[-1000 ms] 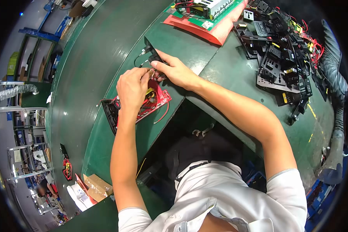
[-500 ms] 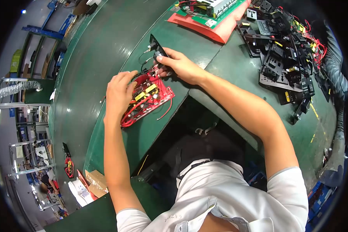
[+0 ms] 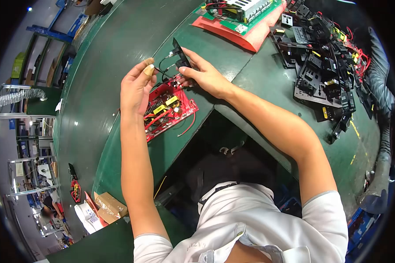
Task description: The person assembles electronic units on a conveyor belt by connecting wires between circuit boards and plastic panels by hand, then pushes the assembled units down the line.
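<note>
Notably thin black panel [image 3: 181, 55] in right hand [image 3: 205, 79]

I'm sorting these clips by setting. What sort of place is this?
Probably an electronics assembly workshop: a red circuit board, a heap of black panels with wires, a green workbench.

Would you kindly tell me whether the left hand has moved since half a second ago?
Yes; judged against the orange sheet on the bench, the left hand has moved forward, farther from the person's body.
</note>
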A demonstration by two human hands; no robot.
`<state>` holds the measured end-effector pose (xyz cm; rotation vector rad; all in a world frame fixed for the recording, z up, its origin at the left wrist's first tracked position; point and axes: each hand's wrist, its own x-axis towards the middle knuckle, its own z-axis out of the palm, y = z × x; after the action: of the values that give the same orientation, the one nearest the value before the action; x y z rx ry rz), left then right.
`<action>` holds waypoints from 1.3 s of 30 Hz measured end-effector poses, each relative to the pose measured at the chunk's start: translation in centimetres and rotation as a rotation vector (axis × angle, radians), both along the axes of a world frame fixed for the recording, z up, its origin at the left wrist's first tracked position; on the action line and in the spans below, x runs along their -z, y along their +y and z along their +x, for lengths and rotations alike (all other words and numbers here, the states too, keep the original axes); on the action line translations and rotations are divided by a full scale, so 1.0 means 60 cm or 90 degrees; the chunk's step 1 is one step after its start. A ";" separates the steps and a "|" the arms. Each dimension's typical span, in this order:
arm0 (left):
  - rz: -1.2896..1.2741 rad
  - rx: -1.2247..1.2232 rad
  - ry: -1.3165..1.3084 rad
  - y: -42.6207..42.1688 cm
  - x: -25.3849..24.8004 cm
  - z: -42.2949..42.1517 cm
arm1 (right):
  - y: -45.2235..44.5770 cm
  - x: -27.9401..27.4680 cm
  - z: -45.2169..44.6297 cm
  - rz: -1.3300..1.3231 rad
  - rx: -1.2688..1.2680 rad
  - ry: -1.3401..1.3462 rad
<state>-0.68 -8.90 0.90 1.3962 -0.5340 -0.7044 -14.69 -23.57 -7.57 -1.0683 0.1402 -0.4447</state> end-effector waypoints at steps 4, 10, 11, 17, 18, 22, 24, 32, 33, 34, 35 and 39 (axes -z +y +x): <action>-0.019 0.014 0.018 -0.008 0.004 0.001 | 0.003 -0.003 0.001 0.003 0.011 0.001; -0.034 0.002 0.038 -0.013 0.009 0.002 | 0.001 -0.010 -0.007 -0.050 0.002 0.032; -0.035 -0.009 0.031 -0.013 0.011 0.001 | 0.000 -0.011 -0.007 -0.053 -0.001 0.033; 0.005 -0.031 -0.064 -0.023 0.024 -0.002 | 0.004 -0.007 -0.003 -0.075 0.017 0.021; 0.023 -0.033 -0.088 -0.026 0.024 -0.003 | 0.004 -0.006 -0.004 -0.102 0.024 0.019; 0.056 -0.055 -0.098 -0.037 0.021 -0.013 | 0.002 -0.006 -0.006 -0.169 0.040 0.029; 0.045 -0.068 -0.055 -0.040 0.022 -0.016 | 0.002 -0.007 -0.008 -0.191 0.056 0.034; 0.080 0.000 -0.284 -0.044 0.029 -0.004 | 0.006 0.001 -0.005 -0.344 0.143 -0.011; 0.086 0.012 -0.327 -0.044 0.027 0.000 | 0.006 0.000 -0.005 -0.354 0.148 -0.008; 0.085 0.026 -0.366 -0.043 0.026 0.003 | 0.006 -0.002 -0.006 -0.343 0.133 -0.004; 0.095 0.029 -0.401 -0.042 0.024 0.006 | 0.005 -0.003 -0.007 -0.333 0.119 0.001; 0.124 0.056 -0.520 -0.041 0.015 0.013 | 0.004 -0.004 -0.006 -0.298 0.088 0.005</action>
<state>0.12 -11.35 0.00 1.8396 -1.1907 -0.2248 -15.05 -23.35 -7.35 -1.5255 0.1197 -0.6155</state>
